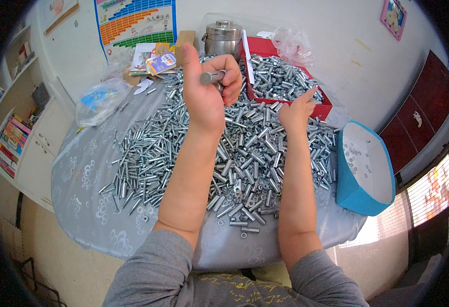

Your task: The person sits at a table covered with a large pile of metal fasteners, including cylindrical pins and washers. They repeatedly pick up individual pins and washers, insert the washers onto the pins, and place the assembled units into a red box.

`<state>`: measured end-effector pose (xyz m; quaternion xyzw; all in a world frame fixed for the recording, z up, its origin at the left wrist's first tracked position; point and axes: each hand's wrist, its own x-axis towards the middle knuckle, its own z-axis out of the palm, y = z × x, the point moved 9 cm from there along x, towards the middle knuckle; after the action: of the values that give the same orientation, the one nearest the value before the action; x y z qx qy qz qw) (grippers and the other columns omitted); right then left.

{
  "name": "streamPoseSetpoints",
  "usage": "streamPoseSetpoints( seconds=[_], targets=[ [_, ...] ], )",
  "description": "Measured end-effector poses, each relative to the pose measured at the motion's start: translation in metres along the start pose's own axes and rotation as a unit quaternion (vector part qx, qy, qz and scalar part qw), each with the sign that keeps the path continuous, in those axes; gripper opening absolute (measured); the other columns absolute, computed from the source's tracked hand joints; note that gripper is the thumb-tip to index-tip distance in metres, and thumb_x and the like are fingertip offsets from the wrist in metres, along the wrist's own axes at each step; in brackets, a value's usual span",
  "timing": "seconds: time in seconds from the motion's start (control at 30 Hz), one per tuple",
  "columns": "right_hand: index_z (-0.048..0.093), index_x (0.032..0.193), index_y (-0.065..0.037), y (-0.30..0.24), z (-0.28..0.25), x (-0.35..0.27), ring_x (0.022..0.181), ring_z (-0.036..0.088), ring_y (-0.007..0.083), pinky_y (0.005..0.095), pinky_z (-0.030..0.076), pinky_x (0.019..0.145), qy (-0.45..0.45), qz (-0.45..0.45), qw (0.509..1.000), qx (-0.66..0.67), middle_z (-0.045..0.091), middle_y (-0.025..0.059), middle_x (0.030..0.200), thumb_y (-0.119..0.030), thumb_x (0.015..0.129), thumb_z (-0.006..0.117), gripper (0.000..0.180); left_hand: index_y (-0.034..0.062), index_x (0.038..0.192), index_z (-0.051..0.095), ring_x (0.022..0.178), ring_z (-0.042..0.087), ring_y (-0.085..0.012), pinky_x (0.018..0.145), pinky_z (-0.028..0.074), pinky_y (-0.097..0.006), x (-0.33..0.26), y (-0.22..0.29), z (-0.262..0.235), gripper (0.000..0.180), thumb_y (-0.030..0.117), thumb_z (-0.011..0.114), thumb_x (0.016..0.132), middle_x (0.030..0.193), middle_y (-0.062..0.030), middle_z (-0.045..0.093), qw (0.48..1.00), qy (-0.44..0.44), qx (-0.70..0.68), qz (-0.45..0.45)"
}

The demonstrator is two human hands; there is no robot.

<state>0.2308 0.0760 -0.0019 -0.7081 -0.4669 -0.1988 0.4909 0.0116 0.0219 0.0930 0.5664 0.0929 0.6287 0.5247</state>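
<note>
My left hand point(209, 89) is raised over the pile, thumb up and fingers curled around a grey metal expansion bolt point(213, 77). The bolt's round end points toward the left; its other end is hidden by the fingers. My right hand point(298, 110) reaches to the near edge of the red box point(322, 111), index finger stretched out over its rim and the other fingers partly bent. Nothing shows in that hand. Inside the box lie many assembled metal bolts point(278, 74). Beneath both arms spreads a large heap of loose metal sleeves and bolts point(152, 148).
Loose nuts and washers point(243, 235) lie at the pile's near edge. A blue fabric bin point(360, 199) with small washers stands at the right. A steel pot point(223, 37) is at the back, a plastic bag point(101, 102) at the left, all on the grey tablecloth point(91, 204).
</note>
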Motion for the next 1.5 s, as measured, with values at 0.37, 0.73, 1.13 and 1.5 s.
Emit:
streamPoseSetpoints(
  seconds=[0.37, 0.73, 1.13, 1.5],
  targets=[
    [0.06, 0.097, -0.002, -0.109, -0.088, 0.0, 0.062, 0.05, 0.0024, 0.0152, 0.038, 0.052, -0.241, -0.06, 0.748, 0.615, 0.055, -0.0006, 0.07, -0.014, 0.08, 0.062, 0.021, 0.0013, 0.055, 0.049, 0.054, 0.046, -0.0174, 0.056, 0.035, -0.028, -0.001, -0.018, -0.015, 0.089, 0.07, -0.002, 0.079, 0.052, -0.0054, 0.051, 0.932, 0.086, 0.35, -0.042],
    [0.059, 0.101, 0.002, -0.138, -0.107, -0.035, 0.06, 0.053, 0.0109, 0.0237, 0.044, 0.057, -0.337, -0.2, 0.852, 0.347, 0.061, 0.0062, 0.073, -0.007, 0.081, 0.055, 0.023, 0.0068, 0.067, 0.058, 0.061, 0.051, -0.0282, 0.06, 0.037, -0.038, -0.004, -0.008, -0.014, 0.082, 0.063, 0.0, 0.084, 0.057, -0.0091, 0.052, 0.886, 0.131, 0.445, -0.007],
    [0.052, 0.093, -0.002, -0.1, -0.044, -0.023, 0.058, 0.034, 0.0112, 0.0223, 0.039, 0.057, -0.428, 0.311, 0.209, 0.823, 0.037, -0.0017, 0.066, -0.03, 0.091, 0.044, 0.03, -0.0006, 0.075, 0.054, 0.038, 0.019, -0.0055, 0.036, 0.014, -0.02, 0.001, 0.013, -0.023, 0.085, 0.068, 0.004, 0.082, 0.043, 0.0047, 0.027, 0.973, 0.131, 0.177, 0.073],
    [0.047, 0.105, -0.002, -0.077, -0.046, -0.001, 0.064, 0.037, 0.0119, 0.0248, 0.038, 0.059, -0.336, 0.218, 0.437, 0.805, 0.043, 0.004, 0.082, -0.016, 0.092, 0.041, 0.02, 0.0005, 0.072, 0.053, 0.038, 0.019, -0.0057, 0.037, 0.014, -0.02, 0.0, 0.011, -0.015, 0.082, 0.067, 0.006, 0.083, 0.044, 0.0044, 0.028, 0.977, 0.11, 0.167, 0.069]
  ],
)
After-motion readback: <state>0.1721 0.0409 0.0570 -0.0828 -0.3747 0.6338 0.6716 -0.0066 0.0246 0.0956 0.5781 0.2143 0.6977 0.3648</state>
